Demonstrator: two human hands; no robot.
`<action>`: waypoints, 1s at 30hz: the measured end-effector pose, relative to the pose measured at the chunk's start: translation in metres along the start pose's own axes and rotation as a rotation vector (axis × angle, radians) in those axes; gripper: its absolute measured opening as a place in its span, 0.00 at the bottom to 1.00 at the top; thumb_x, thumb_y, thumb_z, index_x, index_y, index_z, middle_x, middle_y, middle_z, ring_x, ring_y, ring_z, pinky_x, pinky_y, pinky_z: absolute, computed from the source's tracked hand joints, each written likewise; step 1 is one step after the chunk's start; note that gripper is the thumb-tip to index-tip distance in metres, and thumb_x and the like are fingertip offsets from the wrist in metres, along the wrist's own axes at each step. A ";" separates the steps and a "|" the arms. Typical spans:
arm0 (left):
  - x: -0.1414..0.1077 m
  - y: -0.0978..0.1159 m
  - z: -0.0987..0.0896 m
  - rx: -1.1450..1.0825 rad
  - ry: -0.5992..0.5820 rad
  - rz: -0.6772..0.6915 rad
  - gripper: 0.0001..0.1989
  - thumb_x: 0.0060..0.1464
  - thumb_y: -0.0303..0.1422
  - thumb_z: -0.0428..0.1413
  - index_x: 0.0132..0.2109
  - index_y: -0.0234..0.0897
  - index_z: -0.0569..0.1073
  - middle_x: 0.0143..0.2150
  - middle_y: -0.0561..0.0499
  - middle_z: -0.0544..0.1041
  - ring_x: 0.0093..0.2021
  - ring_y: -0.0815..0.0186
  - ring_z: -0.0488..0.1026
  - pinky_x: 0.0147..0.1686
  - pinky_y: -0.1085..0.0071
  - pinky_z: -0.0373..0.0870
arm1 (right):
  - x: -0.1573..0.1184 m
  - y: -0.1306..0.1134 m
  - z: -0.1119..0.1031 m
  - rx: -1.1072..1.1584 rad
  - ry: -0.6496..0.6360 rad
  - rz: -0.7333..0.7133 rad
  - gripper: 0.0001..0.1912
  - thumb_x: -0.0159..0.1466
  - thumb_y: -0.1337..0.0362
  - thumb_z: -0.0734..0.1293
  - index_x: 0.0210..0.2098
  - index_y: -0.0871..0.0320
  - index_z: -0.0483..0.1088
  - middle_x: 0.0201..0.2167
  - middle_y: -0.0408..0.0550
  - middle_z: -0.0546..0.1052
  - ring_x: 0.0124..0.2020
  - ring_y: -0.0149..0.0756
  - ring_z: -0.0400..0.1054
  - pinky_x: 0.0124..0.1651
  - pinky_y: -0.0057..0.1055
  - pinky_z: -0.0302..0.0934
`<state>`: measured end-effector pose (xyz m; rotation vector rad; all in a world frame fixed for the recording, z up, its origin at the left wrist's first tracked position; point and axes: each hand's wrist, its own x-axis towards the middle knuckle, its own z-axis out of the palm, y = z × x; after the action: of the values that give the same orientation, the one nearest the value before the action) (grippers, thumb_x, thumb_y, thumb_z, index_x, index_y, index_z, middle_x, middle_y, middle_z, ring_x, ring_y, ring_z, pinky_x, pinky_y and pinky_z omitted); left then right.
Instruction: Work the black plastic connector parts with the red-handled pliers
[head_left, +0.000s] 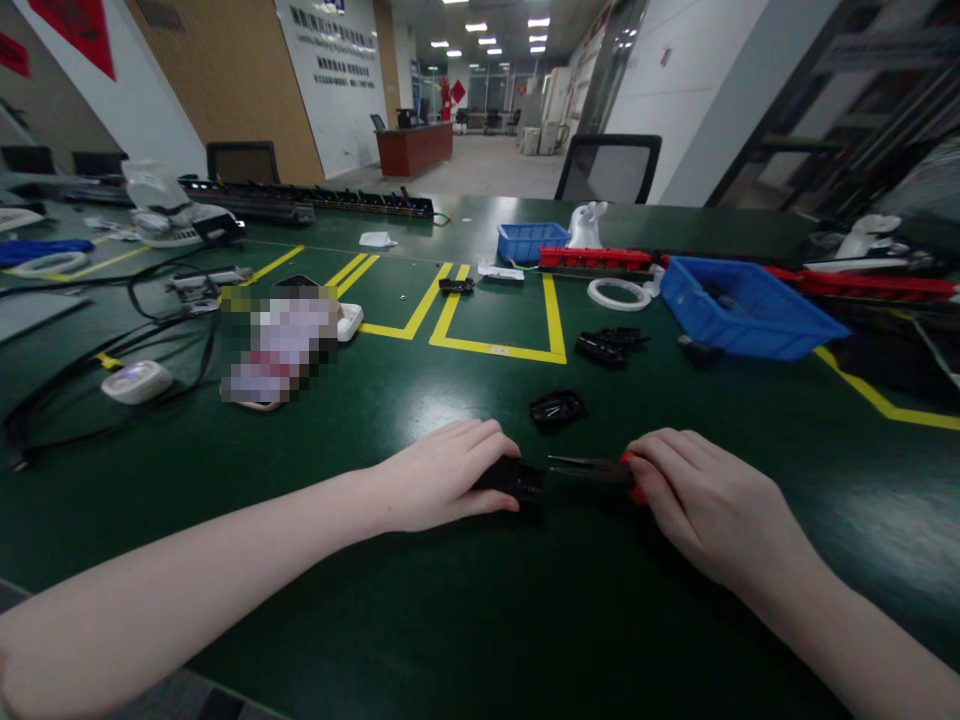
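Observation:
My left hand [457, 473] grips a black plastic part [517, 480] from its left end, just above the green table. Across a narrow gap, my right hand [709, 495] is closed round the red handles of long-nosed pliers [596, 468]. The jaws point left at the black part, slightly parted at their tips, and look apart from it. Another black plastic part [556, 408] lies a little beyond my hands. Several more dark pieces [609, 345] are heaped farther back to the right. My palms hide most of the handles and the held part's left end.
On the right stands a blue bin [750, 310] with dark items inside, near a white tape ring [619, 293]. A smaller blue basket [531, 242] is at the back. Left lie a phone [281, 350], a white round-edged device [136, 382] and black cables [67, 440]. Yellow tape [495, 350] marks the table.

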<state>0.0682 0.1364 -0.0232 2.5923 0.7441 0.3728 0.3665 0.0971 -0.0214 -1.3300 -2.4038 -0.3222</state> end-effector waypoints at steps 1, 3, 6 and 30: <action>0.000 -0.001 0.000 0.021 0.001 0.006 0.17 0.65 0.40 0.59 0.54 0.35 0.68 0.50 0.45 0.74 0.48 0.58 0.73 0.47 0.62 0.71 | 0.000 0.003 0.002 -0.008 -0.014 0.002 0.18 0.73 0.58 0.55 0.35 0.58 0.72 0.31 0.50 0.76 0.30 0.36 0.69 0.31 0.32 0.63; -0.001 -0.001 0.000 0.047 0.002 0.011 0.17 0.65 0.41 0.58 0.54 0.36 0.68 0.51 0.45 0.73 0.49 0.57 0.73 0.48 0.61 0.71 | -0.001 0.006 0.005 -0.022 -0.041 0.001 0.19 0.73 0.57 0.56 0.35 0.58 0.72 0.32 0.51 0.76 0.30 0.36 0.69 0.31 0.33 0.63; -0.001 -0.001 -0.001 0.046 0.014 0.010 0.17 0.65 0.41 0.58 0.54 0.36 0.69 0.52 0.44 0.72 0.50 0.57 0.72 0.49 0.61 0.70 | -0.001 0.006 0.009 -0.023 -0.056 0.011 0.20 0.73 0.55 0.56 0.36 0.59 0.73 0.34 0.53 0.76 0.32 0.38 0.69 0.34 0.35 0.64; -0.005 0.011 -0.004 0.085 0.024 -0.166 0.24 0.51 0.51 0.66 0.41 0.35 0.71 0.52 0.44 0.71 0.48 0.55 0.69 0.46 0.58 0.69 | -0.047 0.051 -0.008 0.028 -0.168 0.024 0.33 0.65 0.42 0.64 0.62 0.56 0.64 0.52 0.60 0.73 0.46 0.50 0.75 0.42 0.44 0.74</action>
<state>0.0673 0.1260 -0.0150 2.5841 0.9954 0.3282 0.4341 0.0852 -0.0330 -1.4232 -2.5165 -0.1754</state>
